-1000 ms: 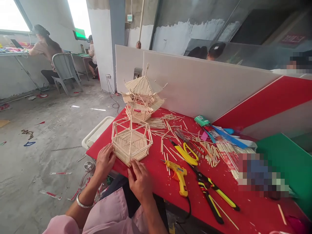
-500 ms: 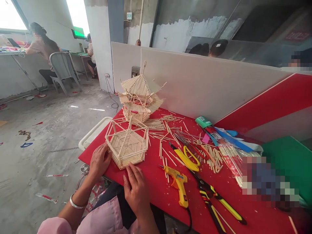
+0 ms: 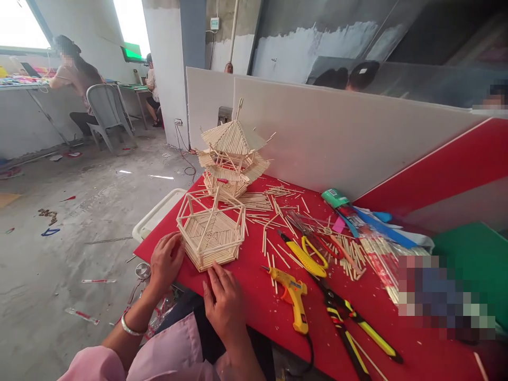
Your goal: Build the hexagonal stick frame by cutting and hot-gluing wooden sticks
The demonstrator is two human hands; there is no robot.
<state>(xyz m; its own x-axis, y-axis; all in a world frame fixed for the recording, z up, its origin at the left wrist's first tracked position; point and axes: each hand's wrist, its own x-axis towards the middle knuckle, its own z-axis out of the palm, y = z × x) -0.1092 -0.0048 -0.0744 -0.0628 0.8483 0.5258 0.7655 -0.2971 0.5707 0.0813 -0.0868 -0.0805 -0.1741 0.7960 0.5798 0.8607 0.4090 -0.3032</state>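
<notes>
Stick frame: I have the pale wooden cage point(image 3: 210, 235) before me at the worktop's near-left edge, six-sided, its ribbed floor laid in wedges.
Left grip: my left grip point(image 3: 166, 259) is at its left side, fingers bent; I cannot tell whether they pinch it.
Right grip: my right grip point(image 3: 224, 296) is loose, fingertips at the front edge, thumb apart.
Tiered model: behind stands a slatted, peaked pagoda point(image 3: 230, 138), its lower part partly hidden by the cage.
Hard to read: pixelation blurs one patch at right; the black-and-yellow cutters point(image 3: 337, 307) run off below.
Worktop: smooth red worktop point(image 3: 270, 320), strewn with loose sticks point(image 3: 254, 201).
Room: scuffed grey concrete floor point(image 3: 79, 211).
</notes>
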